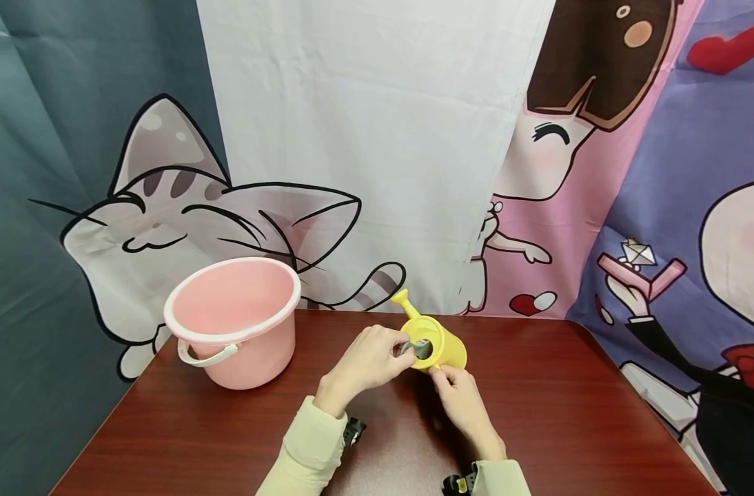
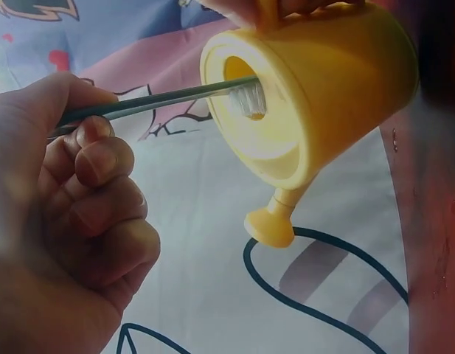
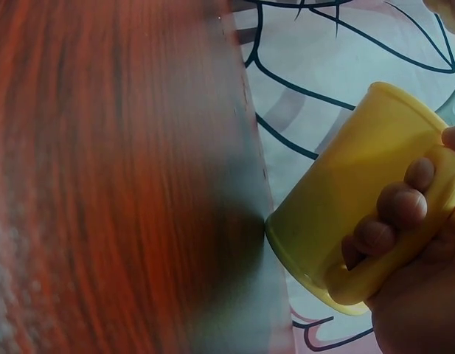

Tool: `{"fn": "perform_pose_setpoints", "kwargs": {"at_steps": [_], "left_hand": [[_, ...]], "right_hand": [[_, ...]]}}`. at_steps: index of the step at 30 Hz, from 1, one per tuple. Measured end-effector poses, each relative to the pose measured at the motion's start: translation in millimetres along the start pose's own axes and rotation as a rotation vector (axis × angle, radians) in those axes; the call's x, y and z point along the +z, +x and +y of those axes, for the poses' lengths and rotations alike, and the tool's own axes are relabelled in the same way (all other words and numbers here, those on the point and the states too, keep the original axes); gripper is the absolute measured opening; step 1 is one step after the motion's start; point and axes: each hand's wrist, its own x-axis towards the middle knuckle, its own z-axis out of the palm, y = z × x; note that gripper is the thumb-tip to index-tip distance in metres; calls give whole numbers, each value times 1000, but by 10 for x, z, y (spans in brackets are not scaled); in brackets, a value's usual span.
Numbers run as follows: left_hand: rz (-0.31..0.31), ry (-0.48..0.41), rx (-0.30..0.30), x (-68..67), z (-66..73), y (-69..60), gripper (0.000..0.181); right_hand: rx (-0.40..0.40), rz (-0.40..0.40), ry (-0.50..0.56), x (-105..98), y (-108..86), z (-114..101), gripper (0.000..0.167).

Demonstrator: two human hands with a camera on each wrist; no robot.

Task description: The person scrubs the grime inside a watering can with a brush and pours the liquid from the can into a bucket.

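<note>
My right hand (image 1: pixel 460 396) grips the side handle of a small yellow watering can (image 1: pixel 453 350), its fingers curled through the handle in the right wrist view. The can is tilted, with its open top toward my left hand; in the left wrist view its sprinkler spout points down. Between the thumb and fingers of my left hand (image 1: pixel 367 362) is the dark green handle of a toothbrush (image 2: pixel 161 98). The white bristles are at the mouth of the can, partly inside the round opening. The can's inside is mostly hidden.
A pink bucket (image 1: pixel 249 351) with a white handle stands at the left of the brown wooden table (image 1: pixel 557 413). Behind the table hangs a printed cloth (image 1: pixel 364 103) with cartoon figures. Black wrist straps show at both sleeves.
</note>
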Motion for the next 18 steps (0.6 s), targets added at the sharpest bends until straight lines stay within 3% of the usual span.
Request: {"fn": "perform_pose_setpoints", "kwargs": {"at_steps": [18], "left_hand": [[-16, -102, -33, -70, -51, -12, 29]], "right_hand": [[-5, -7, -4, 1, -1, 18, 43]]}}
